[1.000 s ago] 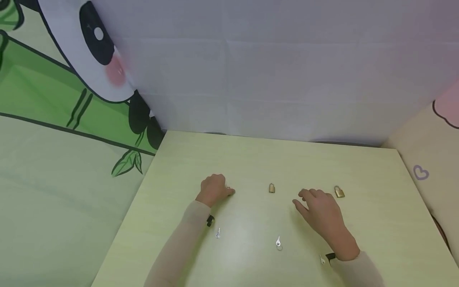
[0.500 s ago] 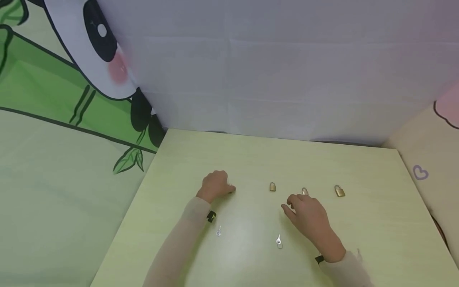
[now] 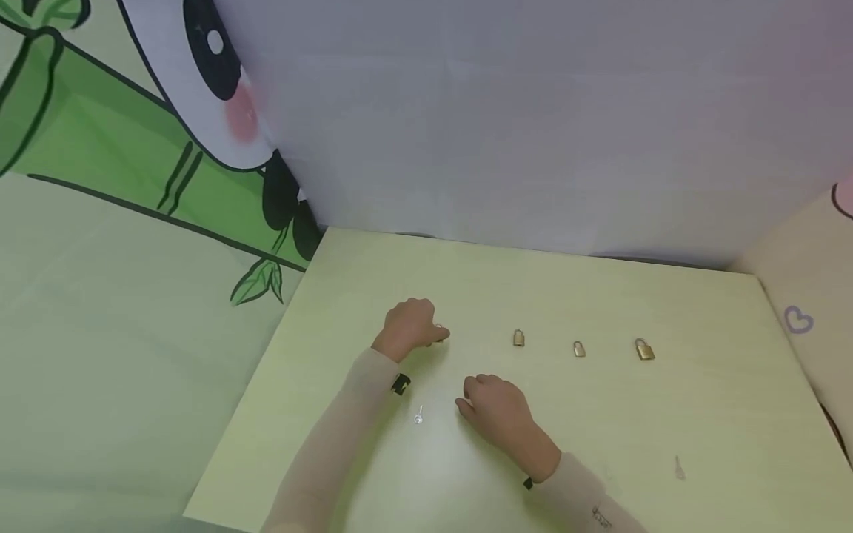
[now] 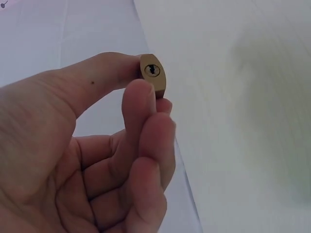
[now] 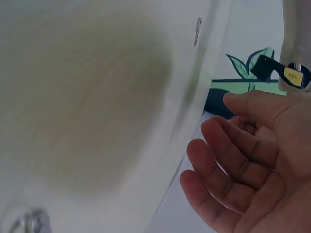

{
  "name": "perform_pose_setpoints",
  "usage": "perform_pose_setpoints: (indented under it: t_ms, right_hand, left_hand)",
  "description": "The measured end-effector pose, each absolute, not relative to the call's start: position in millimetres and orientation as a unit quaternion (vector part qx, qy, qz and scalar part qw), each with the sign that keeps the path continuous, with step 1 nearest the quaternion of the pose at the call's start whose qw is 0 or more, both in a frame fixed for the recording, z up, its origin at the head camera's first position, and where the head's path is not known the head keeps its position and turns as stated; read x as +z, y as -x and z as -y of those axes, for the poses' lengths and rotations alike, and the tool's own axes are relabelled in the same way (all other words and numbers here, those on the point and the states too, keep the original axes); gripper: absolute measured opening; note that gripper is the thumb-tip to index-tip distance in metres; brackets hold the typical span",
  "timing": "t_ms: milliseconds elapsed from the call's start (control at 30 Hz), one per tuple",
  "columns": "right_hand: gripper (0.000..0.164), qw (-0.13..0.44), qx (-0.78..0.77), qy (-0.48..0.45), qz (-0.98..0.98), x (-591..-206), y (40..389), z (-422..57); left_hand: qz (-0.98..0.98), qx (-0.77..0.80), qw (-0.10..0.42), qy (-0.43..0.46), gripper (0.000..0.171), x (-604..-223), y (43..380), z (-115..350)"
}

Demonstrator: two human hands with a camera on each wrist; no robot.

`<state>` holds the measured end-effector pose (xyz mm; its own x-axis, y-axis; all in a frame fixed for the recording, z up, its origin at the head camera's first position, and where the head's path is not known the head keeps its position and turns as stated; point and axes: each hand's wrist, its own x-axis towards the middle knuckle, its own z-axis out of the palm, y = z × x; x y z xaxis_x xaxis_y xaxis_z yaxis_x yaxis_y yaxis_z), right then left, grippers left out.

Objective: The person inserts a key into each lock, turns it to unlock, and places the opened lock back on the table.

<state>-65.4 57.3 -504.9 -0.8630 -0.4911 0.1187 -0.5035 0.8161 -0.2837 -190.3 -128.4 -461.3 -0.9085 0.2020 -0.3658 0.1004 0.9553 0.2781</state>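
My left hand (image 3: 411, 326) is at the left of the table, pinching a small brass padlock between thumb and fingers. In the left wrist view the padlock (image 4: 152, 75) turns its keyhole toward the camera; its shackle is hidden. My right hand (image 3: 500, 411) hovers over the table with loosely curled fingers and holds nothing. A small silver key (image 3: 418, 416) lies to its left, apart from it. The right wrist view shows that hand (image 5: 248, 160) with a thin key (image 5: 198, 32) on the table beyond it.
Three more brass padlocks, a left one (image 3: 518, 338), a middle one (image 3: 579, 349) and a right one (image 3: 644, 349), stand in a row. A faint key-like shape (image 3: 680, 468) shows at right. A blurred metallic thing (image 5: 31, 223) sits in the right wrist view's corner.
My right hand has moved left, away from the padlocks and toward the key at left, uncovering the middle padlock. The left hand stays at the same spot; the head view has shifted slightly.
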Motion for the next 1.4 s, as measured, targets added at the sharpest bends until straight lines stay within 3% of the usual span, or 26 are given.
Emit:
perform_pose_setpoints:
  t_ms: [167, 333, 567, 733, 1067, 1233, 1400]
  right_hand:
    - [0.023, -0.034, 0.164, -0.253, 0.953, -512, 71, -30]
    - [0.029, -0.061, 0.154, -0.245, 0.955, -520, 68, -6]
    - [0.031, -0.040, 0.098, -0.241, 0.965, -531, 57, 16]
    - [0.029, -0.055, 0.100, -0.217, 0.969, -529, 55, 23]
    - [0.018, -0.104, 0.169, -0.153, 0.968, -526, 57, 36]
    - [0.018, -0.151, 0.258, -0.157, 0.941, -533, 64, 27]
    - [0.017, -0.155, 0.354, -0.184, 0.904, -542, 63, 17]
  left_hand:
    - [-0.972, 0.117, 0.185, -0.083, 0.036, -452, 198, 125]
    - [-0.968, 0.121, 0.203, -0.088, 0.037, -449, 198, 123]
    - [-0.965, 0.129, 0.215, -0.082, 0.036, -458, 194, 126]
    - [-0.965, 0.127, 0.217, -0.082, 0.035, -459, 192, 128]
    - [-0.964, 0.136, 0.206, -0.093, 0.033, -453, 193, 131]
    - [-0.961, 0.146, 0.214, -0.098, 0.033, -456, 194, 133]
    - [-0.959, 0.147, 0.223, -0.095, 0.034, -461, 194, 135]
